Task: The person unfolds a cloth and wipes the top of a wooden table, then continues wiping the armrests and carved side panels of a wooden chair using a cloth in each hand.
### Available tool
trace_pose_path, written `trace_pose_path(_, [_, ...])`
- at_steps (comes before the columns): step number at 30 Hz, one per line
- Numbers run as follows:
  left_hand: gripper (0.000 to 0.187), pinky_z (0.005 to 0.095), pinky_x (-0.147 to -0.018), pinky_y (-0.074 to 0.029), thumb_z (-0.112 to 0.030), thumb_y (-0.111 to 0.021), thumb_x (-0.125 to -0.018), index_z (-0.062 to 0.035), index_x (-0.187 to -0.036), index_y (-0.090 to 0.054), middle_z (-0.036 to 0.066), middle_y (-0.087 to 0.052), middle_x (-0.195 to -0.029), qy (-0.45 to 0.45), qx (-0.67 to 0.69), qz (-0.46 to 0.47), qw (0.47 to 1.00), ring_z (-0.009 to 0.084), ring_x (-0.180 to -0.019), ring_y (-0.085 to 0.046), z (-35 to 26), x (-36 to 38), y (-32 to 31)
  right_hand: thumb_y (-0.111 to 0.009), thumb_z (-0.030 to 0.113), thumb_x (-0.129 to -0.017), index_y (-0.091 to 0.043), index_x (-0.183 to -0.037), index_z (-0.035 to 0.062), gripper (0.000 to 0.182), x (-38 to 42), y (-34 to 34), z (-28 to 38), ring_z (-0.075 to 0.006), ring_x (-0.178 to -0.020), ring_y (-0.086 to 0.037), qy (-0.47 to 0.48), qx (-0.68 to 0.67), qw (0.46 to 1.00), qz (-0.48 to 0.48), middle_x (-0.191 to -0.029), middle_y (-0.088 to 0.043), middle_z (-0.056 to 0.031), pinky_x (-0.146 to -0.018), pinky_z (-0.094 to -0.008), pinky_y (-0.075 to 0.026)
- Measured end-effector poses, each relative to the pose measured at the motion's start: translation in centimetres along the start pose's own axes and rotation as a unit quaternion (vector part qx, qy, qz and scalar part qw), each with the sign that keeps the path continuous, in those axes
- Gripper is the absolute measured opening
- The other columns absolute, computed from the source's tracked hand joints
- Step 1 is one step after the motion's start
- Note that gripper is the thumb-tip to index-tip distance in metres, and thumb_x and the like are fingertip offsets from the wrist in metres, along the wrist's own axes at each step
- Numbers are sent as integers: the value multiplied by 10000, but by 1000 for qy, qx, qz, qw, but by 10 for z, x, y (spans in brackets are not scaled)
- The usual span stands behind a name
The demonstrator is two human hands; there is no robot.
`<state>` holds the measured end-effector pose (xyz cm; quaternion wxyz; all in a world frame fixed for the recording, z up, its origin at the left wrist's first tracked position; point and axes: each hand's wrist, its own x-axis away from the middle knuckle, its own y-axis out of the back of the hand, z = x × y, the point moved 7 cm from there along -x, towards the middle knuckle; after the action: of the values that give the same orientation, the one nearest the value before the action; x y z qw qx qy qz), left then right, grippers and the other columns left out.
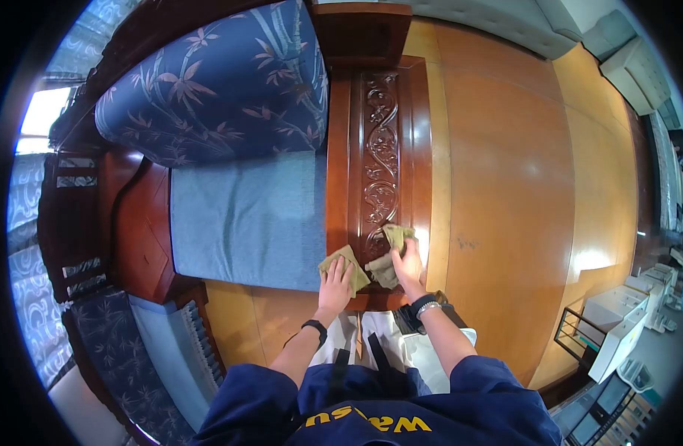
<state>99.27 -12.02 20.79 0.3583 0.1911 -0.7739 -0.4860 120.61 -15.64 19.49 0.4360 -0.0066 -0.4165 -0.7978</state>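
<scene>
A carved panel (381, 149) of dark red, glossy wood runs along the front of a seat. My left hand (337, 286) lies flat with its fingers spread on a folded tan cloth (358, 281) at the panel's left edge, beside the light blue seat cushion (245, 219). Toward the panel's right side, my right hand (407, 264) grips a crumpled greenish cloth (384, 271), which rests on the near end of the carving. The fingertips of the right hand are partly hidden by the cloth.
A dark blue cushion with a bamboo pattern (222, 89) stands on the seat's far part. Orange-brown floor (505, 171) stretches to the right. A second blue-cushioned seat (126, 357) is at the lower left. White cabinets (616, 320) stand at the right.
</scene>
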Motion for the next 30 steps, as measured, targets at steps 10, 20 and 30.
trace_pose_path(10, [639, 525, -1051, -268, -180, -558, -759, -130, -1365, -362, 137, -263, -1447, 69, 41, -146, 986, 325, -1344, -223, 36, -125, 53, -553, 277, -834, -305, -1380, 33, 648, -29, -46, 62, -333, -1337, -252, 280, 261, 920, 91, -1458, -233, -177, -1072, -470, -256])
trace_pose_path(20, [568, 477, -999, -309, -155, -553, -718, -146, -1280, -469, 110, -353, -1393, 104, 30, -276, 955, 305, -1293, -305, 56, -202, 81, -564, 309, -774, -358, -1363, 66, 669, -147, -47, 133, -323, -1331, -258, 321, 249, 914, 8, -1444, -276, -164, -1077, -511, -201])
trace_pose_path(30, [575, 463, -1005, -299, -166, -549, -705, -150, -1275, -470, 111, -337, -1406, 104, 56, -231, 966, 313, -1292, -302, 58, -197, 77, -419, 400, -828, -309, -1401, 88, 662, -291, -43, 193, -293, -1360, -217, 321, 317, 889, -81, -1478, -243, -125, -1100, -476, -157])
